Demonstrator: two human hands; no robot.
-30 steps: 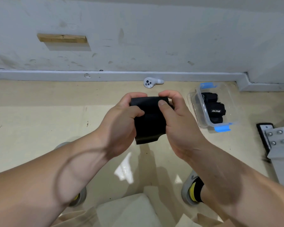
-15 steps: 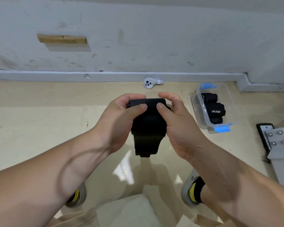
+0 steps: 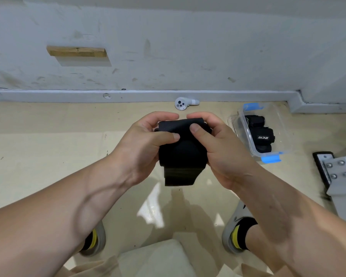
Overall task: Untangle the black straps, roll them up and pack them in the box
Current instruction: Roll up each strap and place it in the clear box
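A wide black strap (image 3: 181, 154) is held in the air above the floor, mostly rolled into a thick bundle with a short free end hanging below. My left hand (image 3: 146, 142) grips its left side, thumb on the front. My right hand (image 3: 218, 144) grips its right side, thumb pressing the top of the roll. To the right on the floor stands a clear plastic box (image 3: 284, 134) with blue clips, open, holding rolled black straps (image 3: 263, 136).
A white handheld controller (image 3: 183, 103) lies by the grey baseboard behind the hands. A grey metal bracket with bolts (image 3: 340, 174) sits at the right edge. My two shoes (image 3: 236, 234) stand on the beige floor below, with light fabric between them.
The roll has grown thicker and the hanging end shorter as both hands turned the strap. My thumbs shifted on the front of the bundle.
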